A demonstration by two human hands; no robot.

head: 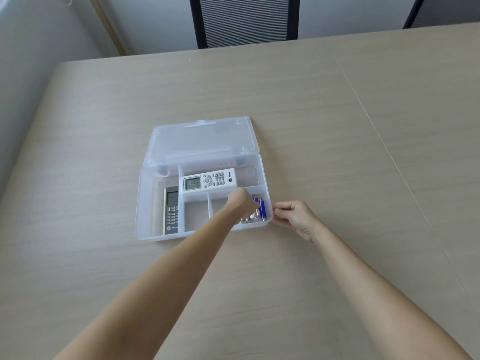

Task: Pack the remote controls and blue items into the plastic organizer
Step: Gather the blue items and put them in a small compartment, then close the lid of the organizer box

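A clear plastic organizer point(145, 203) lies open on the table, its lid point(200, 141) folded back. A white remote point(209, 181) rests across the back compartment. A silver-grey remote point(171, 210) lies lengthwise in the left compartment. Blue batteries point(262, 209) lie in the front right compartment. My left hand point(240, 201) reaches into that compartment, fingers curled over the batteries; whether it grips one is hidden. My right hand point(296, 216) pinches the organizer's right front corner.
The organizer sits on a light wood-grain table point(337, 126). Two black mesh-backed chairs point(244, 19) stand beyond the far edge. A wall runs along the left side.
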